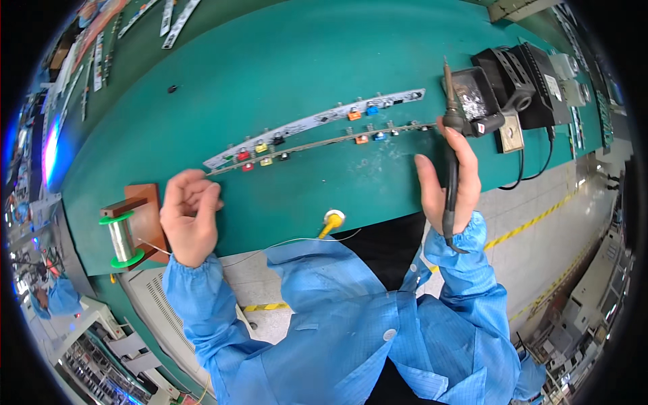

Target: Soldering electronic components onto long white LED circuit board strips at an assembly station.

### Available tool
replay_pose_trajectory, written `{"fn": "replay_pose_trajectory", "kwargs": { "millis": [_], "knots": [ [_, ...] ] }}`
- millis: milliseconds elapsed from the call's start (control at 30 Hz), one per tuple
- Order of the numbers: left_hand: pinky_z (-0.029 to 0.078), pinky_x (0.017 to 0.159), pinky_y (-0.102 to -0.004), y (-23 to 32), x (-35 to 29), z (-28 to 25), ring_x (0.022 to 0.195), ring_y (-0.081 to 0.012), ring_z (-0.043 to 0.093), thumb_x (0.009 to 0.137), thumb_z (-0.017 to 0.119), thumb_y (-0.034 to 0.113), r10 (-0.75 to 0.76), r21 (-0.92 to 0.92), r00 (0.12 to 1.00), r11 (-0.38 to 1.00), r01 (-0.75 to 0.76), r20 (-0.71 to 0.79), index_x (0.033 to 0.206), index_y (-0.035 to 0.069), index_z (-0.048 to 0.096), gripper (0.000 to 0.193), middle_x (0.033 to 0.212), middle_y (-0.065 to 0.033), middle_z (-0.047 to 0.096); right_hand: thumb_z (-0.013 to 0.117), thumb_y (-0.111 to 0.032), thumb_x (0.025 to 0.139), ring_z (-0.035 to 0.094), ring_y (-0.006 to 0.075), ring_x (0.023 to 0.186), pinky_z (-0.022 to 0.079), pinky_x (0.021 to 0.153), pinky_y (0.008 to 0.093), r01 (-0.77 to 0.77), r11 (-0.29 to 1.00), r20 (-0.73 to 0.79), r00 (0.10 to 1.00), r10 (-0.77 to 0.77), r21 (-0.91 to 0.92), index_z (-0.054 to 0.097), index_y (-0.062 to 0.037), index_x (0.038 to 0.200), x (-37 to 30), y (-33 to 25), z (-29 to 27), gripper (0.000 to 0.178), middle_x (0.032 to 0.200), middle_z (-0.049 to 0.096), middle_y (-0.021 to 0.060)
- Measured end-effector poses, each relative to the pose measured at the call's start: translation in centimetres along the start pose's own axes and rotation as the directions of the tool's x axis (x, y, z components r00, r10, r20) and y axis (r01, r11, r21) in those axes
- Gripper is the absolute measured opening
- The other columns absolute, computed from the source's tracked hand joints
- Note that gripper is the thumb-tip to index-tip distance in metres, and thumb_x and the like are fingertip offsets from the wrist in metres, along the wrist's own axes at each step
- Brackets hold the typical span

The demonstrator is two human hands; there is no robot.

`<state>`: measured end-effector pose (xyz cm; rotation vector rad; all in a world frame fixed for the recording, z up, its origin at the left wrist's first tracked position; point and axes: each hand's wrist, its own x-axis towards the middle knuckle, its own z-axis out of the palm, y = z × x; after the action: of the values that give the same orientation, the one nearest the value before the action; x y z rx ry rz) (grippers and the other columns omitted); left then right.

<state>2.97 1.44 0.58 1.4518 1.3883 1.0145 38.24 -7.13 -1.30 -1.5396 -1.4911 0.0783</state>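
Two long, narrow circuit board strips lie side by side on the green mat. The farther strip [307, 126] is flat, white-faced, with small red, yellow, black, orange and blue connectors. Standing on its edge, the nearer strip [320, 142] carries similar connectors along its near side. My left hand [191, 219] is closed, its curled fingers pinching the nearer strip's left end. A soldering iron [452, 123] lies along my right hand [467, 179], tip pointing away from me. That hand's index fingertip is by the strip's right end; its thumb stands apart. Whether it touches the strip is unclear.
A solder wire spool [122, 241] sits on a brown holder [154, 214] at left; its wire crosses past my left wrist. A yellow plug [332, 220] is at the mat's near edge. At right stand a parts tray [491, 94], iron stand [505, 73] and black station [540, 84].
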Motion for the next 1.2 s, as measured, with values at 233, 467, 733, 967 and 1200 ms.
{"fn": "replay_pose_trajectory", "kwargs": {
  "millis": [233, 467, 733, 967, 1200],
  "knots": [
    [0.039, 0.054, -0.0201, 0.5, 1.5, -0.3, 0.059, -0.0056, 0.045, 0.081, 0.075, -0.007, 0.264, 0.485, 0.953, 0.82, -0.304, 0.15, 0.118, 0.001, 0.066, 0.04, 0.082, -0.002, 0.057, 0.075, 0.01, 0.077, 0.067, 0.033, 0.111, 0.053, 0.094, 0.0373, -0.018, 1.0, 0.012, 1.0, 0.018, -0.01, 0.057, -0.0021, 0.132, 0.9, 0.0, 0.2, 0.059, 0.125, 0.064, 0.0199],
    [0.041, 0.056, -0.0207, -0.6, 1.9, -0.5, 0.063, -0.007, 0.049, 0.083, 0.072, -0.008, 0.374, 0.451, 0.915, 0.797, -0.401, 0.152, 0.112, 0.0, 0.068, 0.03, 0.086, -0.0039, 0.06, 0.073, 0.014, 0.076, 0.068, 0.0209, 0.094, 0.055, 0.084, 0.0312, -0.144, 0.986, 0.083, 0.987, 0.137, 0.082, 0.057, -0.0025, 0.13, 1.5, 0.4, -0.4, 0.059, 0.123, 0.067, 0.0144],
    [0.043, 0.055, -0.0186, -0.5, -0.8, -3.6, 0.063, -0.0053, 0.055, 0.091, 0.069, -0.002, -0.084, -0.033, 0.993, 0.996, 0.087, 0.079, 0.111, -0.006, 0.068, 0.021, 0.081, -0.0009, 0.063, 0.075, 0.009, 0.082, 0.068, 0.0258, 0.108, 0.059, 0.085, 0.0318, -0.288, 0.744, 0.079, 0.949, 0.304, 0.603, 0.05, -0.0004, 0.136, 0.1, -0.7, -2.1, 0.06, 0.125, 0.065, 0.0223],
    [0.042, 0.044, -0.0207, 0.0, -1.0, -4.9, 0.049, -0.0077, 0.053, 0.098, 0.061, 0.007, -0.108, -0.219, 0.972, 0.963, 0.154, 0.21, 0.108, -0.005, 0.062, 0.016, 0.078, -0.0072, 0.067, 0.073, 0.011, 0.083, 0.068, 0.0302, 0.11, 0.059, 0.088, 0.0371, -0.276, 0.691, 0.088, 0.952, 0.294, 0.668, 0.05, 0.0009, 0.135, -0.3, -1.4, -2.6, 0.057, 0.122, 0.064, 0.0261],
    [0.043, 0.044, -0.0224, 1.8, -1.8, -4.2, 0.048, -0.0096, 0.054, 0.097, 0.058, 0.004, -0.138, -0.284, 0.971, 0.94, 0.191, 0.198, 0.109, -0.007, 0.062, 0.017, 0.076, -0.0102, 0.067, 0.07, 0.011, 0.084, 0.066, 0.0234, 0.106, 0.053, 0.089, 0.0316, -0.349, 0.705, 0.1, 0.924, 0.37, 0.617, 0.049, -0.0006, 0.138, -1.1, -0.9, -3.1, 0.059, 0.122, 0.066, 0.0259]
  ]
}}
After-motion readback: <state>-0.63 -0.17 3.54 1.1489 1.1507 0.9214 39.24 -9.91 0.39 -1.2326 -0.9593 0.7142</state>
